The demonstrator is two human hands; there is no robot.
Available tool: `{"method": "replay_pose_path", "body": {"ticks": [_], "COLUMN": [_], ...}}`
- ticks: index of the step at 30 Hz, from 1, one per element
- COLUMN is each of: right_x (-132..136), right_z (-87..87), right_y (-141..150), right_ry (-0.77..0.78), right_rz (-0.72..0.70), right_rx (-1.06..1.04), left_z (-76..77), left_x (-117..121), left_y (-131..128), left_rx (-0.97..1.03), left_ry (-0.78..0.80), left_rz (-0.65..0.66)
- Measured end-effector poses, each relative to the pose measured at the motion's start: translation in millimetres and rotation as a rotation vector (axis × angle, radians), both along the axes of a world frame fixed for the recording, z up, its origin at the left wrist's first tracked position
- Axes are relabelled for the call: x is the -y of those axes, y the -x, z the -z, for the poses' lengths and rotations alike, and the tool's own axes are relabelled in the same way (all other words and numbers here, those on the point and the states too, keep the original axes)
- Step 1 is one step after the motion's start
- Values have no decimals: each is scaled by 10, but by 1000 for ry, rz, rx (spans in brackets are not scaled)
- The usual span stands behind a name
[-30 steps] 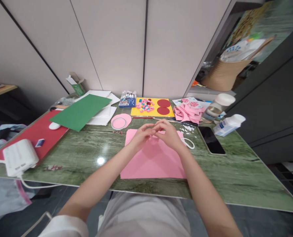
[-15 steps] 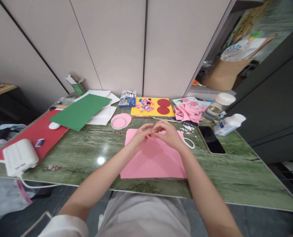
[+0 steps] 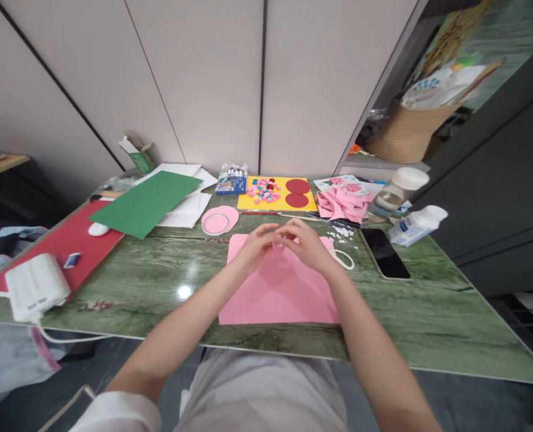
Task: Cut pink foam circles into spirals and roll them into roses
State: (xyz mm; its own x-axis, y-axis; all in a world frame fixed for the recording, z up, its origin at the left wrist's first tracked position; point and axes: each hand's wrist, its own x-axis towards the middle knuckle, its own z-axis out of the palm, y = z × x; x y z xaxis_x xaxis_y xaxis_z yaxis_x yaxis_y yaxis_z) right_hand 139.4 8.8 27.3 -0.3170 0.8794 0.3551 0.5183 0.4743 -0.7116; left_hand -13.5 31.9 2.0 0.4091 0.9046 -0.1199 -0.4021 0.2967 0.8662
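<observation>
Above a stack of pink paper (image 3: 279,294), my left hand (image 3: 257,247) and my right hand (image 3: 307,245) meet with their fingertips close together. Both are closed in a pinch on a small pink paper piece (image 3: 277,242), most of it covered by the fingers. Its exact shape is too small to make out. White scissor-like handles (image 3: 346,260) poke out from beneath the right side, by my right wrist. Left of the stack lie pink paper circles (image 3: 216,222), one with a ring outline on it.
A yellow sheet (image 3: 277,206) carries pompoms (image 3: 264,190) and two dark red circles (image 3: 297,200). Pink scraps (image 3: 345,204), white bits (image 3: 340,233), a phone (image 3: 386,254) and bottles (image 3: 418,227) lie right. Green paper (image 3: 149,201), red paper (image 3: 90,240) and a power bank (image 3: 38,287) lie left.
My fingers have shifted slightly around the small pink paper piece, and less of it shows below them. Everything else on the table stays in place.
</observation>
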Motion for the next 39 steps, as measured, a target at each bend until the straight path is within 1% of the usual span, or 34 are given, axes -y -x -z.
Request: {"method": "replay_pose_path", "body": {"ticks": [5, 12, 17, 20, 23, 25, 31, 39], "right_x": [-12, 14, 14, 10, 12, 10, -22, -22], "right_z": [31, 22, -11, -33, -40, -29, 46, 65], "right_y": [43, 65, 19, -22, -45, -44, 12, 64], "right_ry": [-17, -12, -17, -19, -5, -2, -45, -24], "right_rz": [76, 94, 64, 12, -46, -52, 61, 91], "right_rx": [-60, -69, -51, -19, 14, 24, -42, -93], "left_z": [-10, 8, 62, 87, 90, 81, 42, 16], "left_x": [30, 38, -21, -56, -68, -65, -45, -7], "left_y": [-19, -53, -20, 13, 27, 25, 12, -11], "left_rx": [22, 55, 51, 38, 22, 16, 29, 54], "left_ry": [-6, -34, -34, -40, -48, -50, -29, -37], "left_rz": [22, -1, -11, -2, 20, 21, 14, 44]}}
